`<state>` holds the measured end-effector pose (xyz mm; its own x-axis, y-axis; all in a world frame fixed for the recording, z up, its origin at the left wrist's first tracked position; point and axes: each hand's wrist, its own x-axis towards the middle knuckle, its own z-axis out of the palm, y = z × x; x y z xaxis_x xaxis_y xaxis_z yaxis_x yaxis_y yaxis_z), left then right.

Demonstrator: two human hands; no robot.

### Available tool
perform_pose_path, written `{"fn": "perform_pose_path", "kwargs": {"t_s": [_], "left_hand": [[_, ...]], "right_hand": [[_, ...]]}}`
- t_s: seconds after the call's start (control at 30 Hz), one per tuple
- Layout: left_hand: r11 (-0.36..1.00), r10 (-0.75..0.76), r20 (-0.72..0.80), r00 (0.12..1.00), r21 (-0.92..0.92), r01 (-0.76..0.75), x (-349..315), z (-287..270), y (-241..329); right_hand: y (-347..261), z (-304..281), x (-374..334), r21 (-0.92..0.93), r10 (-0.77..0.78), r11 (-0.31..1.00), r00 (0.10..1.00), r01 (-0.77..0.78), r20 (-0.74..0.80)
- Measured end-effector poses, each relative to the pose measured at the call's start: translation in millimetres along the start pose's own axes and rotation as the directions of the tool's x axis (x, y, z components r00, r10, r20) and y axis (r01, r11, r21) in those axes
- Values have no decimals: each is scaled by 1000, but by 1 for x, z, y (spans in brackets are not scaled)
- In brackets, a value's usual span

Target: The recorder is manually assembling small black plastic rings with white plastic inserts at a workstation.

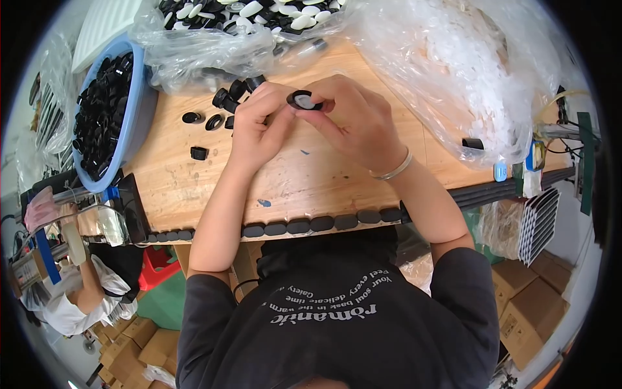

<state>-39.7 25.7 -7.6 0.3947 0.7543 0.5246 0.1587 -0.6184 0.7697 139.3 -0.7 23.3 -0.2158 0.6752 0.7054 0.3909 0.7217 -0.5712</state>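
Over the middle of the table, both hands meet at a small black round part [295,95] with a pale disc in its opening. My right hand [359,120] pinches it between thumb and fingers from the right. My left hand [262,123] is closed against its left side, thumb toward the part; its fingertips are partly hidden. Just beyond my left hand lie several black cylindrical parts [225,100]. To its left on the wood are a black ring [214,122], a short black round piece [192,117] and another black piece [199,153].
A blue tub [144,107] full of black parts stands at the left. Behind it, a plastic bag [207,55] holds black and white oval pieces. On the right, a large clear bag [447,84] holds white pieces. Dark padding [322,223] lines the table's near edge.
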Motion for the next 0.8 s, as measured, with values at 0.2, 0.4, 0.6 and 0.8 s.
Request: {"fn": "perform_pose_path", "kwargs": {"t_s": [0.2, 0.4, 0.6, 0.8], "left_hand": [[982, -29, -126, 992, 182, 51, 2, 6, 14], [912, 249, -150, 957, 369, -179, -2, 10, 13], [886, 298, -183, 937, 420, -199, 2, 10, 19], [985, -165, -506, 846, -44, 166, -3, -10, -3]], "right_hand": [[-5, 3, -3, 61, 193, 980, 979, -189, -70], [-3, 7, -9, 25, 227, 974, 974, -227, -21], [-4, -1, 0, 47, 152, 988, 987, -150, -43], [46, -100, 22, 5, 162, 983, 860, -182, -484]]}}
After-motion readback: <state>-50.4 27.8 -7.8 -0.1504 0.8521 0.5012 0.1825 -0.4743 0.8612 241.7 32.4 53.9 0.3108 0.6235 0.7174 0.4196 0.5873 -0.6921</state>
